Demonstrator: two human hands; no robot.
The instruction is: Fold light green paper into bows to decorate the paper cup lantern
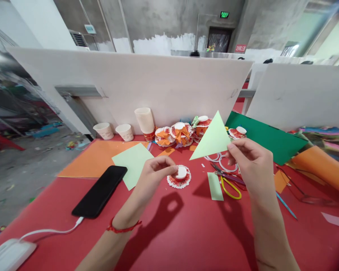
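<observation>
My right hand (247, 158) pinches a pale green paper triangle (213, 139) by its lower right corner, holding it up above the table. My left hand (158, 171) has thumb and forefinger closed together, with nothing visible between them. Its fingertips overlap the edge of a small cut paper cup (181, 174) with a fringed red-and-white rim, which sits bottom up. Touching cannot be made out, though the hand's shadow falls well apart from the cup. Beneath the triangle lie scissors (230, 188) with a yellow handle and a pale green strip (215, 186).
A pale green sheet (132, 162) lies over orange paper (84, 160), beside a black phone (100, 192) on its cable. Paper cups (124, 131) and fringed cup pieces (181, 131) line the white partition (158, 82). Green card (267, 137), rolled orange paper (322, 165) and glasses (307, 197) occupy the right.
</observation>
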